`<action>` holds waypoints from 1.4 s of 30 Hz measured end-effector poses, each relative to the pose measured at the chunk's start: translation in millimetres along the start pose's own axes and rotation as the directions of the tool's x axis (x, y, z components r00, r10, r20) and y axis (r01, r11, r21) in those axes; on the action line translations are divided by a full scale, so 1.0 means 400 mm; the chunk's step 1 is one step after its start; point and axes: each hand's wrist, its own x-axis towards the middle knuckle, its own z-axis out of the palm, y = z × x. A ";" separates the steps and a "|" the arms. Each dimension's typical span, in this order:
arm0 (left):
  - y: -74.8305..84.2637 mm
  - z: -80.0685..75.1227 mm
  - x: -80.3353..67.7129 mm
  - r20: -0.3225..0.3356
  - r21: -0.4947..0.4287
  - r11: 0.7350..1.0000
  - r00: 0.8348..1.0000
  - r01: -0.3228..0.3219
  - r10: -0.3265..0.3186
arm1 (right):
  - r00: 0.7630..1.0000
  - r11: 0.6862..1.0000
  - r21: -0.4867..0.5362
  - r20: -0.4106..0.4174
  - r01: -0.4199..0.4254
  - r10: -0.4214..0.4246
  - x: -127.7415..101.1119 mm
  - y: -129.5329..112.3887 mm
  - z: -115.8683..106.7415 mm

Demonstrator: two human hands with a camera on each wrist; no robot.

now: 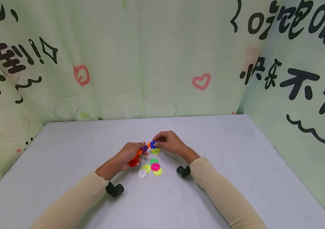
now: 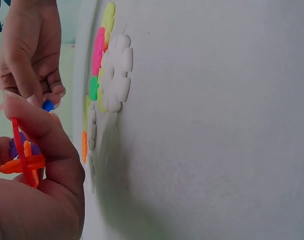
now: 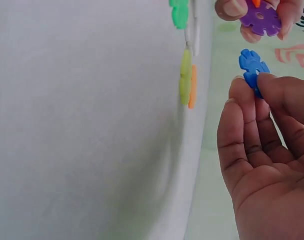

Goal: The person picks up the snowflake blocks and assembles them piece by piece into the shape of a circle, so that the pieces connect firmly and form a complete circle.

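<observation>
My left hand [image 1: 131, 155] grips a small cluster of joined snowflake discs, red, orange and purple [image 2: 22, 156], a little above the grey table [image 1: 225, 165]. The purple disc [image 3: 261, 18] faces my right hand. My right hand [image 1: 169, 142] pinches a single blue disc [image 3: 253, 68] by its edge and holds it just short of the purple one. Loose discs lie flat on the table below both hands: white [image 1: 142, 173], yellow-green [image 1: 157, 172], pink [image 1: 155, 166] and green [image 1: 154, 161]. The wrist views show these same loose discs edge-on.
A black wrist-camera mount sits under each forearm [image 1: 114, 189] [image 1: 183, 171]. Pale green cloth walls with black writing and red hearts [image 1: 201, 81] close in the table at the back and both sides. Bare grey tabletop lies all around the small pile.
</observation>
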 end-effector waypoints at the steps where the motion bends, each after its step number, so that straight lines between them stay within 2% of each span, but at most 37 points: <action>1: 0.000 0.000 0.001 -0.004 0.004 1.000 1.000 0.000 0.000 | 1.000 1.000 0.022 -0.007 -0.001 0.001 0.000 -0.001 0.000; 10: 0.000 0.003 -0.002 -0.033 0.047 0.999 0.999 0.002 -0.001 | 0.998 0.979 0.196 -0.006 -0.061 0.063 -0.002 -0.014 0.002; 16: 0.000 0.007 -0.004 -0.032 0.066 0.998 0.999 -0.013 0.015 | 0.993 0.969 0.220 0.011 -0.116 0.116 -0.005 -0.022 0.007; 20: -0.001 0.009 0.000 -0.033 0.056 0.998 0.999 -0.031 0.033 | 0.991 0.967 0.219 0.048 -0.129 0.121 -0.017 -0.031 0.002; 26: 0.001 0.007 0.004 -0.085 0.040 0.999 0.996 -0.028 0.031 | 0.992 0.964 0.242 0.079 -0.113 0.097 -0.039 -0.088 -0.006; 31: 0.001 0.003 0.001 -0.075 0.025 0.998 0.996 -0.052 0.054 | 0.992 0.959 0.256 0.061 -0.124 0.112 -0.044 -0.114 -0.003; 38: -0.001 0.004 0.003 -0.028 0.018 0.993 0.993 -0.115 0.115 | 0.991 0.940 0.316 0.079 -0.130 0.110 -0.045 -0.103 -0.008; 42: 0.004 0.013 0.006 -0.048 0.056 0.990 0.991 -0.126 0.129 | 0.993 0.935 0.336 0.054 -0.114 0.102 -0.025 -0.068 0.001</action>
